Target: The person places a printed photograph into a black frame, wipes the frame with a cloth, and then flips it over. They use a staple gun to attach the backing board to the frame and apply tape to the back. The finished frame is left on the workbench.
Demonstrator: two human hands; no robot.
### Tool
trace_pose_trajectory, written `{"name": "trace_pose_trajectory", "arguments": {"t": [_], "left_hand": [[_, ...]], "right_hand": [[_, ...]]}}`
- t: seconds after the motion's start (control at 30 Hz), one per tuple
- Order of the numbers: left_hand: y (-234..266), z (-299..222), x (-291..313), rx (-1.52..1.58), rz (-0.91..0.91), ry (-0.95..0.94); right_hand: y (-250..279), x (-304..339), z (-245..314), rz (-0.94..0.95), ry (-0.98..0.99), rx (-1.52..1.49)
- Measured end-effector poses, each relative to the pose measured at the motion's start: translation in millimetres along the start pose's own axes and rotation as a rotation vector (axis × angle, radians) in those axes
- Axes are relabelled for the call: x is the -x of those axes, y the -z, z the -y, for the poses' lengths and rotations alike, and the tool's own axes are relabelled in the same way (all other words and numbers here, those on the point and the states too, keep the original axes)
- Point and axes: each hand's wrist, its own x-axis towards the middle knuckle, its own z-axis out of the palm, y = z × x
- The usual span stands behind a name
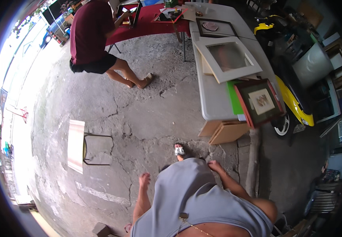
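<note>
My left hand (144, 180) hangs at my left side over the concrete floor, its fingers loosely apart and holding nothing. At my right side, my right hand (215, 166) is low with its fingers curled in, and nothing shows in it. Nearest to that hand are brown boards (228, 133) leaning under the end of a long grey table (212, 106). On that table lie a red-edged picture frame (240, 103), a green sheet (234, 96), a white frame (210, 59) and a dark frame (197, 23) with a pink piece in it.
A person (90, 37) in a maroon shirt stands at a red-covered table (151, 29), holding a dark frame. A chair (77, 147) stands at left on cracked concrete. A yellow motorbike (293, 100) and stacked frames (338, 57) line the right side. A block (101, 229) lies near my left.
</note>
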Motion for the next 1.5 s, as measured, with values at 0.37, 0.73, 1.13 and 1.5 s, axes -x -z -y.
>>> {"name": "trace_pose_trajectory", "arguments": {"t": [0.37,0.73,1.13,1.5], "left_hand": [[-32,-175,-138,-0.170,0.081,0.343],[-191,-715,-422,-0.305,0.063,-0.523],[-548,-1081,-427,-0.485,0.404,-0.745],[-615,-1124,-450,-0.649,0.369,-0.347]], "right_hand": [[160,-222,355,-0.108,0.251,-0.422],[353,-441,596,-0.341,0.480,-0.417],[649,-755,812,-0.866,0.433,0.234],[678,-786,830,-0.609,0.289,-0.034]]}}
